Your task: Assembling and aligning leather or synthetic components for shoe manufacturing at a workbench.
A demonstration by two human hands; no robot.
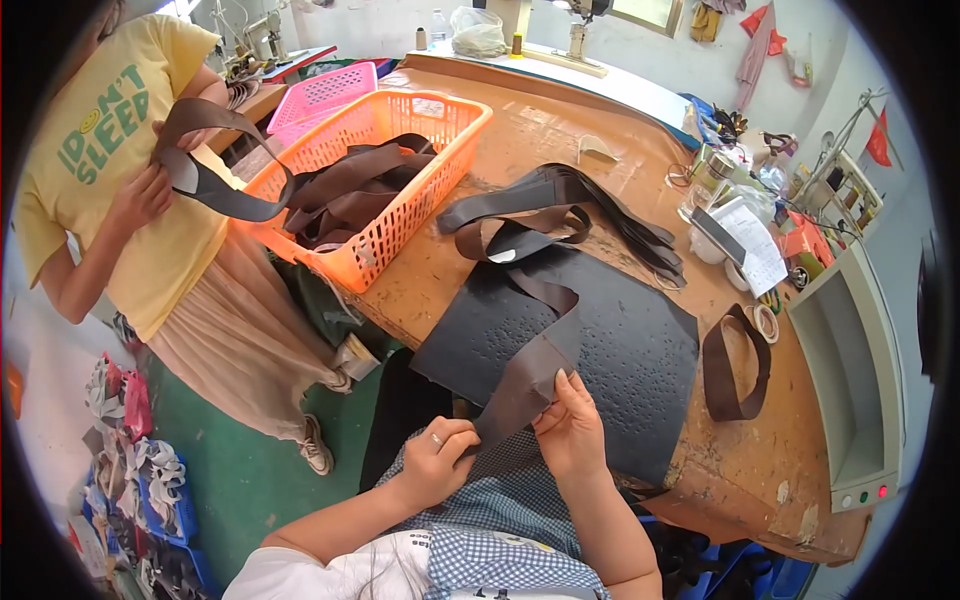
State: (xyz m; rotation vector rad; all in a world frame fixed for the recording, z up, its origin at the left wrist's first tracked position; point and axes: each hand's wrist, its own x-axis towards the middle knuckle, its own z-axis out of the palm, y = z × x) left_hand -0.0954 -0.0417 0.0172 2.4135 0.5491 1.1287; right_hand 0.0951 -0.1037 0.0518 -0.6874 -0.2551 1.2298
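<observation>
A long dark brown strip (527,378), like leather or coated fabric, is stretched between my two hands. My left hand (437,462) pinches its near end, with a ring on one finger. My right hand (570,420) grips the strip's edge between thumb and fingers a little further along. From there the strip runs up over a black punched mat (630,350) toward a loosely curled strip (525,222) at the mat's far edge; where they join or overlap I cannot tell. Behind lies a bundle of dark strips (610,210).
An orange basket (440,120) of brown strips stands at the left, before a pink basket (318,92). Beside it a person in yellow (130,150) holds a strip loop (222,205). A brown loop (737,380) and grey machine housing (850,370) are on the right.
</observation>
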